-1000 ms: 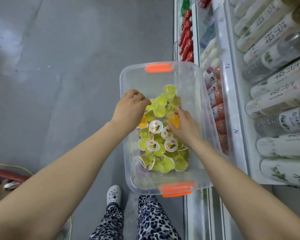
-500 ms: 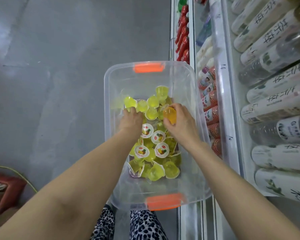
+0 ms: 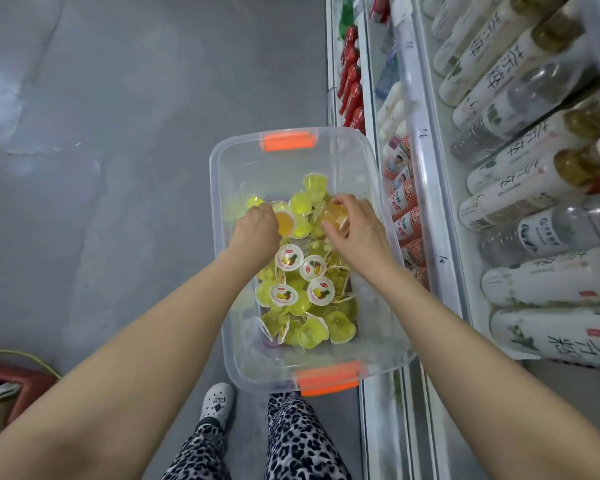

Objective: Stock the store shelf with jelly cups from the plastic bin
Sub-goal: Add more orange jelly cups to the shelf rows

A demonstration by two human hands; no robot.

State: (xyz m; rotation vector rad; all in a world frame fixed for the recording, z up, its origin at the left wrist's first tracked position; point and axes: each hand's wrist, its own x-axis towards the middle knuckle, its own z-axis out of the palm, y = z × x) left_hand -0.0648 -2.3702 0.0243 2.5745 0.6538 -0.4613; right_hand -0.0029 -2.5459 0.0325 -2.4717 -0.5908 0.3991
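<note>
Pickup step: left hand grasps one orange jelly cup, right hand a second cup, inside the bin. Next, likely: shelf transfer.

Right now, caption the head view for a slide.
Left hand grips one orange jelly cup and right hand another orange cup, above yellow-green cups in the plastic bin beside the store shelf.

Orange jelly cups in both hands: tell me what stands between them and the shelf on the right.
The plastic bin's right wall: the orange jelly cups, held in the left hand and right hand, are inside the bin and must lift over it. Past that, the shelf's clear front rail fronts rows holding bottles.
</note>
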